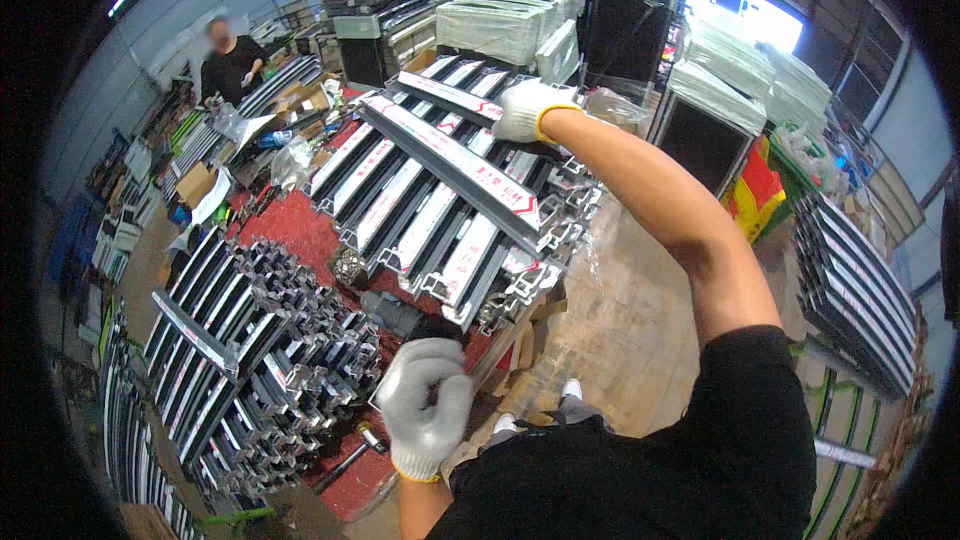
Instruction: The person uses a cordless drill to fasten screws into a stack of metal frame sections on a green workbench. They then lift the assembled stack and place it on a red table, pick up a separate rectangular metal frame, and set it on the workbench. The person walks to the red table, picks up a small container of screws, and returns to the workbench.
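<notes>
Head view: my right hand grips the far end of a dark aluminium profile with red-and-white film, running eleven to five o'clock; my left hand is fisted on a black tool.

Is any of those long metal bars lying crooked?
Yes. One dark bar lies slanted across the neat row of bars beneath it. The right hand rests on its far end, and the left hand is closed near its near end.
</notes>
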The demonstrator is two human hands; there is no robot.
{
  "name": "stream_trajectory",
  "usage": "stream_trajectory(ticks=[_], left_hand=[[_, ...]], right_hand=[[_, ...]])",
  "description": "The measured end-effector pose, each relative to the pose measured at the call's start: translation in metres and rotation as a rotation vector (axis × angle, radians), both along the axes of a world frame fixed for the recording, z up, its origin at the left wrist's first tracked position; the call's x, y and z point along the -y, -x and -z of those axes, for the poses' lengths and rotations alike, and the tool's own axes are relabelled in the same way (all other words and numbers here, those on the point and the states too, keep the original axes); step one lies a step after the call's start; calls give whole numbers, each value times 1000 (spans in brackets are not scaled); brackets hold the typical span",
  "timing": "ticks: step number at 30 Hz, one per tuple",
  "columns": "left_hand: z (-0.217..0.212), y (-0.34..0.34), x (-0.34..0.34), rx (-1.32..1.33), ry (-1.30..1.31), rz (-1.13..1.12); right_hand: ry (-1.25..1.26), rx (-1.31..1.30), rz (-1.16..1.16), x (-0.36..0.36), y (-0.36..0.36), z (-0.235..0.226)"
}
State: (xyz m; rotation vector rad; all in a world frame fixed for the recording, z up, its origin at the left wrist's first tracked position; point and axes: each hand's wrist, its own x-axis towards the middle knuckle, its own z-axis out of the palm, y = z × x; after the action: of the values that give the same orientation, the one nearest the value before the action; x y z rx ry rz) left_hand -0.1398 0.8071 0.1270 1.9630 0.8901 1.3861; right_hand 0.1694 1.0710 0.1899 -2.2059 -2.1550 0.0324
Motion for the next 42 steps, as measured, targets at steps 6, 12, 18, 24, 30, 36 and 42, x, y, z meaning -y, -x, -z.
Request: stream_trajectory(ticks=[6,12,18,24,30,36,42], left_hand=[[0,-25,12,36,106,-335],[-14,-40,-1,98,171,-156],[-14,-86,-19,324,540,631],[15,-152,-13,94,944,891],[70,-259,36,-50,1481,1205],[108,-308,133,-571,890,1376],[99,-317,210,-996,250,1733]], right_hand=[[-134,-225,-136,-24,-18,5],[-272,-232,-50,21,-70,-35],[-272,-378,276,188,-77,-33],[-465,-625,688,361,1,22],[-437,-591,1204,459,77,96],[-593,-783,1269,540,105,142],[-915,-788,1614,669,116,177]])
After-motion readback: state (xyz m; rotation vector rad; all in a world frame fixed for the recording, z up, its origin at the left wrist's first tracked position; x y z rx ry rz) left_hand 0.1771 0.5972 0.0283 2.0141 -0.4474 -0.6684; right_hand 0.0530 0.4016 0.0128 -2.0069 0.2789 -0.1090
